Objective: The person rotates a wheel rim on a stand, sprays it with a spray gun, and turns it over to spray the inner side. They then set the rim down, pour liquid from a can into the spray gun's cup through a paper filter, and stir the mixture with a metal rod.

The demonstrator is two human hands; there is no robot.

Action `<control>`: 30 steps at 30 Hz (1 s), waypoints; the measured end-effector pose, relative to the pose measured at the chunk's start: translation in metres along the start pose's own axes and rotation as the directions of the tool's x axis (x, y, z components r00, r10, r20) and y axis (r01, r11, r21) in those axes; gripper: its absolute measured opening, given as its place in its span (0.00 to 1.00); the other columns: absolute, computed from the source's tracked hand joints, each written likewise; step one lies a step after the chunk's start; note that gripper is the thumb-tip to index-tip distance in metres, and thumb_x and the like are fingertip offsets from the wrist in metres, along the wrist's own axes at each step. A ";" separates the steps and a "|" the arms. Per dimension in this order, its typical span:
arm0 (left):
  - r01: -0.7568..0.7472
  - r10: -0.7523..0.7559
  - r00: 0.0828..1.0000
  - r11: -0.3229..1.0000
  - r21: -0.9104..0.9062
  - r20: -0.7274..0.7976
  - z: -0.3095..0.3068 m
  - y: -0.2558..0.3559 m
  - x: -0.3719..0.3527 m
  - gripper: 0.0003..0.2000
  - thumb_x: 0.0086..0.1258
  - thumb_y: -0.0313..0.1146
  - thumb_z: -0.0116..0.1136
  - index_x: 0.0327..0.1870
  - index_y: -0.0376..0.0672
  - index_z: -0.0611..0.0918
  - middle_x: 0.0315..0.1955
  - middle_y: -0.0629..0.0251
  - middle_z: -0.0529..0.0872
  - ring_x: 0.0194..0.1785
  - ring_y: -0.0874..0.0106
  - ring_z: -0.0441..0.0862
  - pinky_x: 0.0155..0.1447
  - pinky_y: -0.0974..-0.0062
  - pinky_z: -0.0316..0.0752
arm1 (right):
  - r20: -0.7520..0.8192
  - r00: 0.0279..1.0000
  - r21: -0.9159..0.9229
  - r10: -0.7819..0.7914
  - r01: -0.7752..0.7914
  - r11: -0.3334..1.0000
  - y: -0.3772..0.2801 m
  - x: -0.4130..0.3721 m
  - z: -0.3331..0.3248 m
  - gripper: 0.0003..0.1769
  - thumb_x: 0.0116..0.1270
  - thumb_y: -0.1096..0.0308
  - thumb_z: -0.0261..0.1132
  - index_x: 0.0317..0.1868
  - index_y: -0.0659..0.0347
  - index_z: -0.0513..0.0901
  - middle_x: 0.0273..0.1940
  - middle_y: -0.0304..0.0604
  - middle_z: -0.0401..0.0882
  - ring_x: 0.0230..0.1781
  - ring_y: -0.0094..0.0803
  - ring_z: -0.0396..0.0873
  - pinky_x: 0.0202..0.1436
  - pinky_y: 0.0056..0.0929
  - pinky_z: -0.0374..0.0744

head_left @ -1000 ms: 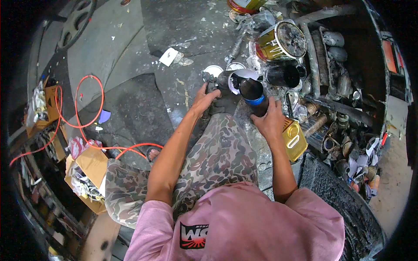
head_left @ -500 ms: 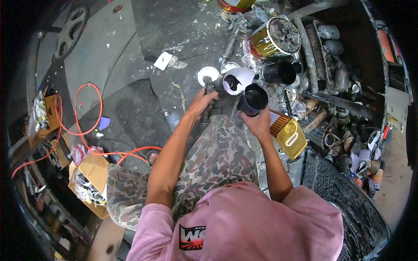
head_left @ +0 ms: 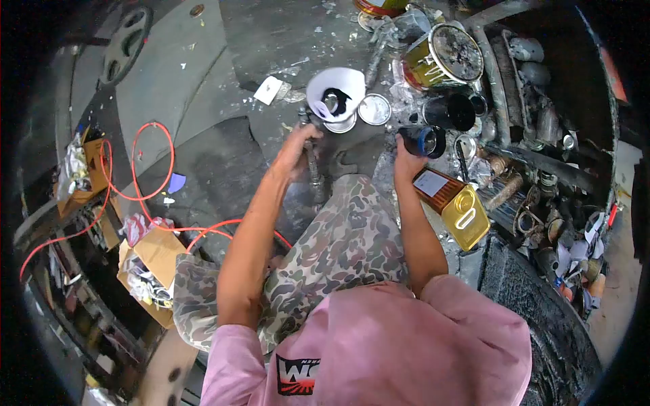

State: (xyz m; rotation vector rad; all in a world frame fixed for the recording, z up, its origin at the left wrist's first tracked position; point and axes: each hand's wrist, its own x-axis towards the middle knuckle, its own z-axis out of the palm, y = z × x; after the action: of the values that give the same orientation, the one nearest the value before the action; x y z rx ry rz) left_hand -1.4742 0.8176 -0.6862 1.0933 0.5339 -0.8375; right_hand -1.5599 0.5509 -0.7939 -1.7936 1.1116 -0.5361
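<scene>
My left hand [head_left: 302, 145] is closed around a dark metal spray gun [head_left: 313, 177]. A white paper cone [head_left: 318, 86] with a black-stained inside sits at the gun's upper end, just beyond my fingers. My right hand [head_left: 409, 160] grips a black cup [head_left: 413, 140] from below, with its mouth tilted to the right. Between the hands, one round white lid [head_left: 374, 109] lies on the floor, and another lid [head_left: 342, 126] is partly covered by the cone.
A yellow tin [head_left: 467, 218] stands right of my right forearm. Beyond it are a dark can [head_left: 440, 110], a paint-stained bucket [head_left: 457, 54] and heaped scrap cans. An orange hose [head_left: 172, 145] loops at left near a cardboard box [head_left: 159, 257].
The paper cone has moved left and away from the black cup. My right hand has shifted right, and the cup has turned to face more to the right.
</scene>
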 end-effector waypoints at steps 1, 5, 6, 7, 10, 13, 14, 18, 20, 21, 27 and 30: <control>-0.038 0.036 0.999 0.998 -0.054 -0.034 -0.005 0.008 -0.006 0.12 0.61 0.38 0.64 0.43 0.46 0.78 0.36 0.67 0.79 0.38 0.71 0.74 0.45 0.69 0.70 | 0.010 1.000 0.006 0.004 -0.004 1.000 0.004 0.005 0.008 0.38 0.52 0.59 0.83 0.58 0.73 0.78 0.53 0.51 0.83 0.51 0.40 0.81 0.63 0.37 0.75; -0.118 0.114 0.992 0.991 -0.059 -0.059 -0.031 0.050 -0.037 0.14 0.60 0.39 0.64 0.42 0.48 0.74 0.32 0.69 0.75 0.32 0.72 0.72 0.41 0.67 0.69 | -0.133 0.990 0.111 -0.054 0.070 0.991 0.039 0.023 0.028 0.50 0.47 0.54 0.85 0.63 0.73 0.71 0.54 0.53 0.82 0.52 0.46 0.81 0.63 0.40 0.76; -0.123 0.118 0.990 0.991 -0.058 -0.080 -0.035 0.060 -0.046 0.14 0.60 0.39 0.64 0.42 0.48 0.74 0.32 0.69 0.75 0.32 0.72 0.72 0.41 0.67 0.69 | -0.157 0.988 -0.031 -0.006 0.001 1.000 0.034 0.023 0.028 0.50 0.46 0.53 0.86 0.63 0.72 0.71 0.55 0.54 0.82 0.53 0.47 0.81 0.63 0.41 0.76; -0.161 0.154 0.985 0.982 -0.096 -0.077 -0.041 0.070 -0.057 0.13 0.60 0.37 0.63 0.41 0.47 0.73 0.32 0.69 0.75 0.31 0.72 0.72 0.41 0.67 0.69 | -0.181 0.983 -0.168 0.035 -0.066 0.984 0.028 0.023 0.033 0.50 0.46 0.53 0.86 0.63 0.72 0.72 0.56 0.54 0.81 0.54 0.49 0.81 0.64 0.42 0.76; -0.217 0.208 0.976 0.959 -0.180 -0.067 -0.050 0.106 -0.097 0.12 0.61 0.35 0.62 0.40 0.47 0.73 0.32 0.67 0.77 0.30 0.72 0.72 0.41 0.66 0.69 | -0.115 0.985 -0.140 0.129 -0.145 0.980 0.015 0.016 0.031 0.51 0.43 0.49 0.87 0.62 0.71 0.74 0.58 0.55 0.81 0.56 0.49 0.80 0.65 0.42 0.75; -0.258 0.243 0.966 0.934 -0.248 -0.093 -0.064 0.133 -0.137 0.11 0.61 0.34 0.62 0.40 0.47 0.73 0.34 0.62 0.80 0.30 0.70 0.73 0.42 0.66 0.69 | -0.072 0.992 -0.103 0.101 -0.108 0.989 0.047 0.031 0.036 0.53 0.41 0.46 0.87 0.60 0.74 0.75 0.58 0.57 0.81 0.56 0.48 0.81 0.65 0.41 0.75; -0.279 0.261 0.960 0.915 -0.291 -0.100 -0.068 0.140 -0.151 0.11 0.61 0.34 0.63 0.40 0.48 0.73 0.34 0.61 0.80 0.30 0.70 0.73 0.42 0.66 0.69 | -0.046 0.995 -0.060 0.086 -0.089 0.994 0.042 0.029 0.034 0.54 0.41 0.46 0.87 0.60 0.75 0.75 0.58 0.57 0.81 0.57 0.48 0.80 0.65 0.42 0.75; -0.368 0.337 0.930 0.843 -0.392 -0.149 -0.084 0.154 -0.204 0.12 0.60 0.34 0.64 0.42 0.47 0.74 0.35 0.56 0.79 0.30 0.68 0.73 0.43 0.65 0.70 | 0.000 0.996 -0.322 0.090 -0.085 0.943 0.025 0.024 0.024 0.55 0.41 0.43 0.86 0.59 0.77 0.75 0.57 0.60 0.81 0.56 0.52 0.80 0.65 0.42 0.76; -0.416 0.354 0.909 0.810 -0.413 -0.222 -0.087 0.157 -0.228 0.14 0.59 0.35 0.66 0.42 0.47 0.75 0.33 0.58 0.76 0.30 0.68 0.73 0.42 0.65 0.70 | 0.024 0.996 -0.317 0.080 -0.069 0.946 0.027 0.014 0.019 0.52 0.46 0.46 0.85 0.59 0.79 0.73 0.55 0.60 0.81 0.54 0.51 0.81 0.63 0.43 0.77; -0.431 0.362 0.902 0.803 -0.411 -0.236 -0.091 0.156 -0.238 0.14 0.59 0.35 0.66 0.42 0.47 0.75 0.33 0.58 0.76 0.30 0.68 0.73 0.42 0.65 0.70 | 0.027 0.997 -0.324 0.070 -0.058 0.944 0.030 0.009 0.017 0.50 0.50 0.48 0.84 0.59 0.80 0.71 0.54 0.60 0.81 0.51 0.49 0.81 0.60 0.44 0.79; -0.588 0.388 0.792 0.694 -0.415 -0.472 -0.105 0.129 -0.274 0.17 0.57 0.38 0.70 0.42 0.49 0.75 0.32 0.66 0.72 0.30 0.69 0.74 0.40 0.64 0.70 | 0.411 0.845 0.112 0.342 -0.419 0.901 0.036 -0.046 -0.002 0.26 0.69 0.58 0.72 0.52 0.75 0.77 0.46 0.51 0.82 0.47 0.37 0.82 0.55 0.35 0.81; -0.651 0.370 0.735 0.623 -0.435 -0.569 -0.105 0.125 -0.275 0.11 0.61 0.38 0.68 0.35 0.46 0.77 0.31 0.65 0.78 0.29 0.69 0.75 0.39 0.64 0.72 | 0.553 0.808 -0.112 -0.203 0.314 0.943 -0.053 -0.081 0.004 0.15 0.73 0.64 0.68 0.48 0.69 0.81 0.46 0.45 0.84 0.46 0.34 0.81 0.55 0.30 0.79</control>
State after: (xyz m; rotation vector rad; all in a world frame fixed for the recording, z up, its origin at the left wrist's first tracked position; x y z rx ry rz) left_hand -1.5340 1.0297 -0.4541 0.7373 0.7354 0.1448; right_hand -1.5729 0.6308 -0.7409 -2.1121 0.5423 -0.0532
